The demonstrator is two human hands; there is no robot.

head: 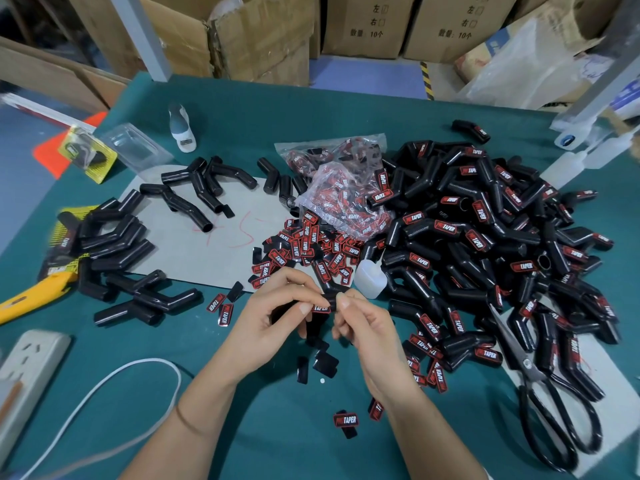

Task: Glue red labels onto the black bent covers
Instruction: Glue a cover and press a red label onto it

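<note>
- Two hands meet low in the middle of the head view over the green table (pixel 242 109): the left hand (pixel 277 306) and the right hand (pixel 360 320) pinch between them one small red-and-black printed label (pixel 320 308), fingertips of both curled onto its ends.
- A black bent plastic cover (pixel 329 278) juts up just beyond the fingertips. It seems to be held there too, but which fingers carry it is hidden.
- The step in hand reads as handling a single label, either peeling its backing or settling it on that cover. The black scraps (pixel 325 363) lying on the table just below the hands look like shed backings, which favours peeling.
- The small translucent white glue bottle (pixel 369 278) stands just beyond the right hand, touching nothing held.
- The next move likely calls for the label to be squared along the cover's straight leg and pressed flat, with glue first if none is on yet.
- Taking the glue bottle as landmark: the loose heap of red labels (pixel 311 247) lies just to its left and behind, and the clear bag of labels (pixel 346 199) sits farther behind.
- The big pile of labelled covers (pixel 485 237) spreads to the bottle's right, the plain unlabelled covers (pixel 114 244) well to its left, and black-handled scissors (pixel 547 403) lie nearer the camera on its right.
</note>
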